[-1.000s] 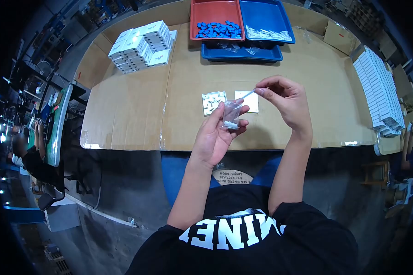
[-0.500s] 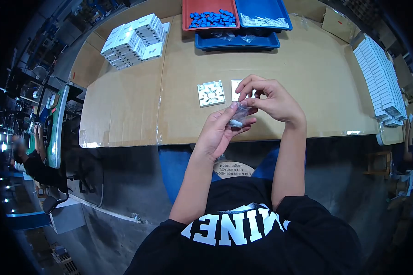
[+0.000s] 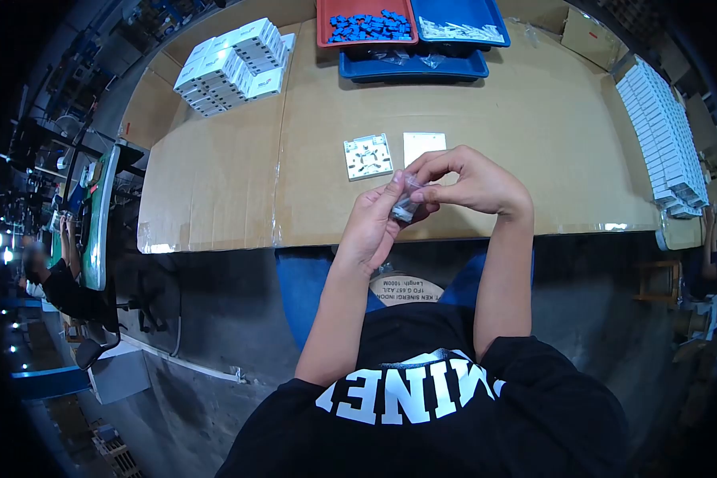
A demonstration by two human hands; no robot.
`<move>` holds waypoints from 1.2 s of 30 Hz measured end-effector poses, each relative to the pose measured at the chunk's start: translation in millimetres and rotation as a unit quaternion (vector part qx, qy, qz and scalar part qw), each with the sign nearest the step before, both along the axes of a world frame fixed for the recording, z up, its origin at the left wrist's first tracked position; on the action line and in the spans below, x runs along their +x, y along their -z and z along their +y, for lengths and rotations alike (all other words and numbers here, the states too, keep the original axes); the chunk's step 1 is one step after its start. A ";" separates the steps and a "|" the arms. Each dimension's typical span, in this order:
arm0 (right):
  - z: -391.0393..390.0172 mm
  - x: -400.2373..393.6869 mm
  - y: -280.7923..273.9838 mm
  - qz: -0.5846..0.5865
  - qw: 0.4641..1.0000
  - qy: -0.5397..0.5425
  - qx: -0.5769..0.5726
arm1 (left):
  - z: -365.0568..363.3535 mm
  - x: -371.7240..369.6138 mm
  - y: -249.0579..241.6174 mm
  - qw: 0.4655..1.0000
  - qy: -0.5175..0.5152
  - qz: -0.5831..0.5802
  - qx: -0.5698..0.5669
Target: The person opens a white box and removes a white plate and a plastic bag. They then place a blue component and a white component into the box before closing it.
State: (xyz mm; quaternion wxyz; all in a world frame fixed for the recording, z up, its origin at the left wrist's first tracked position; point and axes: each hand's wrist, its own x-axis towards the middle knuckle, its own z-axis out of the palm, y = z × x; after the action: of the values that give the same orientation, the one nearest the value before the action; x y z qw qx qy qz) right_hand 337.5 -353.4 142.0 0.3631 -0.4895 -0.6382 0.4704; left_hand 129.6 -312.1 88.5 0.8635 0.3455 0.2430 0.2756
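Near the table's front edge, my left hand holds a small clear plastic bag with whitish pieces inside. The fingers of my right hand are closed on the bag's upper part, touching my left fingertips. Beyond my left hand lies an open white square tray-like part with small dark slots. A flat white square piece is to its right, its near side partly hidden by my right hand.
At the back stand a red tray of blue parts, a blue tray of white parts and another blue tray. White boxes are stacked at the left and right. A person is at the far left.
My right hand has moved down and closer to my left, its fingers now on the bag. More of the flat white piece shows.
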 end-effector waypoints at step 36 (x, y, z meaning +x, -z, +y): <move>20.8 -64.1 -4.4 0.310 0.936 0.149 0.070 | -11.9 -7.8 -50.4 0.875 -0.395 0.061 0.271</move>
State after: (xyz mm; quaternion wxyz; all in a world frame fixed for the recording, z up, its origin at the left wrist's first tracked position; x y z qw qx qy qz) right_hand 273.5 -332.6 146.4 0.6422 -0.3822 -0.4446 0.4938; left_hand 121.9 -324.0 138.9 0.5384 0.4576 0.3273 0.6273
